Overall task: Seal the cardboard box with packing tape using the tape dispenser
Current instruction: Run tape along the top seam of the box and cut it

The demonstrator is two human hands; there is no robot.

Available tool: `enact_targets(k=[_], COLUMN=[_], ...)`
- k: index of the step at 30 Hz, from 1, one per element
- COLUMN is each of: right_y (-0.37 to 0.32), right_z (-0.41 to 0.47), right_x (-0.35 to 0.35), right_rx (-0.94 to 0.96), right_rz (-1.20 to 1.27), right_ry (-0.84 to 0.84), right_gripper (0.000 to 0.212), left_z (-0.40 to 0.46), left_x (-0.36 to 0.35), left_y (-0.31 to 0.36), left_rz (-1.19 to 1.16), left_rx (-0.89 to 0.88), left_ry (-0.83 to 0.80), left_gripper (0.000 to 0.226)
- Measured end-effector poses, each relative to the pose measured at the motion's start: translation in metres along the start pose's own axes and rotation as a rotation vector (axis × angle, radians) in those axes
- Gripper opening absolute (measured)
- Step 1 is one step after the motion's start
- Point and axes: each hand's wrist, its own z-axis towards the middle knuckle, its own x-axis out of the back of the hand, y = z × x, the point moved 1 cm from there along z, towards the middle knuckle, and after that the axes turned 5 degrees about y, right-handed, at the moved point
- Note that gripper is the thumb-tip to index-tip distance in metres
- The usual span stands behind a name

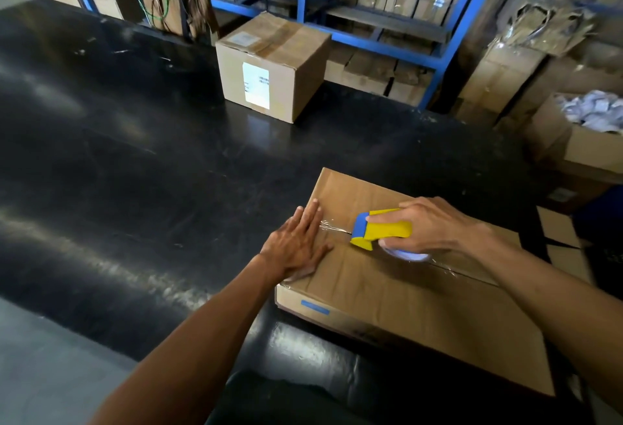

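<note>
— Cardboard, flat and brown: the wide box [404, 293] is seen lying on the glossy black tabletop [135, 171], toward the near right, with a small blue strip on its near side wall. Where is the dispenser?

— The yellow-and-blue plastic tape dispenser [379, 229] is set on the box lid, over the centre seam, its blue front end pointed at the lid's left edge. It is gripped by the right hand [428, 225], fingers wrapped over the yellow body.

— And the tape?

— A clear, glossy strip of packing tape [332, 227] is seen stretched along the seam in front of the dispenser; more shine is visible behind it.

— The other hand?

— The left hand [296, 245] is laid flat, fingers extended and together, pressed on the lid's left edge. Nothing is held by it.

— Anything further back?

— A smaller taped brown carton with a white label [273, 67] is placed at the table's far edge, well apart, before blue metal shelving [441, 53].
</note>
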Motion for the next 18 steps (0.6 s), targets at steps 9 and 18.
enact_targets(k=[9,18], right_y=[0.040,0.043], right_z=[-0.063,-0.055], right_x=[-0.037,-0.039], right_rx=[-0.145,-0.112], right_rz=[0.070,0.109], right_ry=[0.007,0.051], right_gripper=[0.076,0.070], left_z=[0.010,0.031], left_x=[0.013,-0.023], left_y=[0.013,0.097], left_rz=[0.268,0.169], left_rx=[-0.015,-0.204], left_ry=[-0.039,-0.012], left_gripper=[0.088,0.101])
